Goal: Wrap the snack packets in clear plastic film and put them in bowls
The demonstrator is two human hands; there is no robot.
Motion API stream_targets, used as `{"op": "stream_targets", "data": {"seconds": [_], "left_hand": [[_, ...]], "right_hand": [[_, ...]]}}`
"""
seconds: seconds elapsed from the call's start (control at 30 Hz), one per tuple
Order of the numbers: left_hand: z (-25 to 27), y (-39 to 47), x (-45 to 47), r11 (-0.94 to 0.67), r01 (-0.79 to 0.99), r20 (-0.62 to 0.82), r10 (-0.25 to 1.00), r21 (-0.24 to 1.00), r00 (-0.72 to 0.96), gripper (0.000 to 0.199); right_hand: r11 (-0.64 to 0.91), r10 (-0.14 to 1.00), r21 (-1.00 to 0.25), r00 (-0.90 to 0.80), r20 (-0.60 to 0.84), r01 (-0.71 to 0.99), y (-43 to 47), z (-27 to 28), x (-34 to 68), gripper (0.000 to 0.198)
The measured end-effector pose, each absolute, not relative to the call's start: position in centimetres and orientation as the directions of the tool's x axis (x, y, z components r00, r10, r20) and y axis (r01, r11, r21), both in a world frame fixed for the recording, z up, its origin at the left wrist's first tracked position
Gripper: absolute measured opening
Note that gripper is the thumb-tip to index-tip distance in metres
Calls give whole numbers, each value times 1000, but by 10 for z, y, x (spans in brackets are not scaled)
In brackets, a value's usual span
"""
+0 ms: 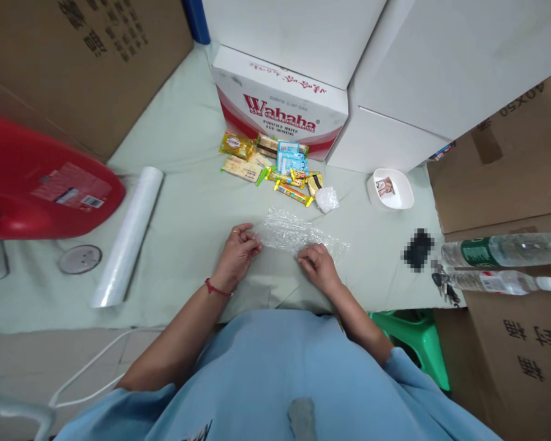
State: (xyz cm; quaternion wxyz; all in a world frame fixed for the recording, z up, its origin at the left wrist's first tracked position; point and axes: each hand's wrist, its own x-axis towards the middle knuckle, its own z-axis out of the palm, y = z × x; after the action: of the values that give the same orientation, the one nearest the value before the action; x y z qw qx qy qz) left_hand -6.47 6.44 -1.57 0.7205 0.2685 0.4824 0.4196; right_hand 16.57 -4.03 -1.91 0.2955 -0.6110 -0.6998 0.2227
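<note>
A crinkled sheet of clear plastic film (287, 229) lies across the cloth in front of me. My left hand (239, 251), with a red cord bracelet at the wrist, pinches the film's left end between thumb and fingers. Curled at the near edge of the same film, my right hand (319, 266) grips it between thumb and fingertips. Just beyond the film is a pile of wrapped snacks (243, 168), including a yellow-wrapped stick (294, 193) and blue sachets (291, 159). A crumpled white translucent packet (326, 199) sits at the pile's right end.
A white Wahaha carton (280, 116) stands behind the snacks. To the left are a long plastic roll (131, 236) and a red jug (50, 184). On the right are a white tub (390, 190) holding a small packet, two clear bottles (509, 250) and keys (447, 288).
</note>
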Motion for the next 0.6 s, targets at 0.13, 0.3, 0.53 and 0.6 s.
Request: {"op": "stream_targets", "data": {"seconds": [0.13, 0.3, 0.53, 0.6], "left_hand": [[-12, 62, -64, 465, -309, -460, 883, 829, 94, 69], [-9, 40, -69, 372, -256, -419, 893, 892, -161, 52], [2, 4, -50, 599, -87, -560, 784, 796, 269, 52], [7, 5, -41, 622, -105, -571, 763, 776, 303, 55]], "right_hand": [[120, 988, -683, -17, 156, 721, -45, -15, 163, 14], [7, 992, -758, 92, 88, 652, -49, -3, 161, 19], [-40, 990, -818, 135, 46, 573, -48, 13, 151, 18], [-33, 992, -821, 118, 42, 570, -48, 15, 147, 18]]}}
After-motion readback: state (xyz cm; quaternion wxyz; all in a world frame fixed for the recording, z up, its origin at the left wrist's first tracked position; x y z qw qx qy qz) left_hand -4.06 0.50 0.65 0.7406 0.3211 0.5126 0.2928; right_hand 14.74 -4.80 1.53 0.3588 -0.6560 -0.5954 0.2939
